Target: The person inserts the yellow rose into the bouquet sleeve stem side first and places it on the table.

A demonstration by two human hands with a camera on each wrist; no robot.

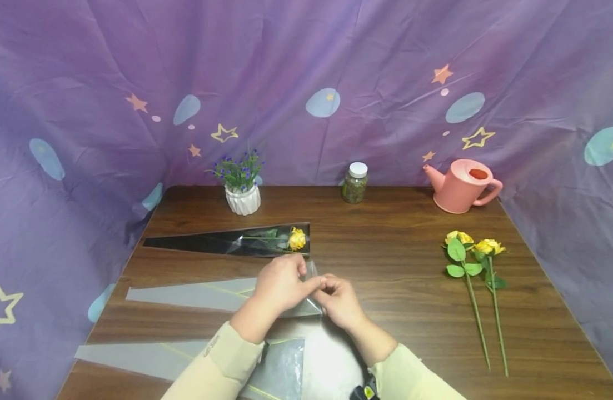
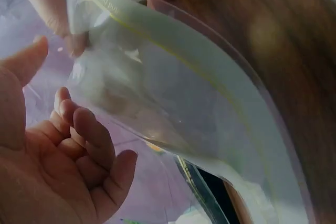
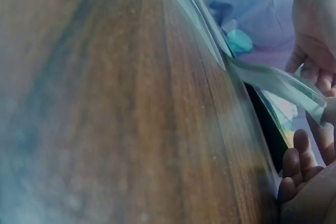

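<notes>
Clear sleeve pinched in right fingers; left fingers beside it

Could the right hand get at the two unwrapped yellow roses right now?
Probably yes. Only bare tabletop shows between the right hand and the roses, though it seems to be holding the clear sleeve and would likely have to let go first.
</notes>
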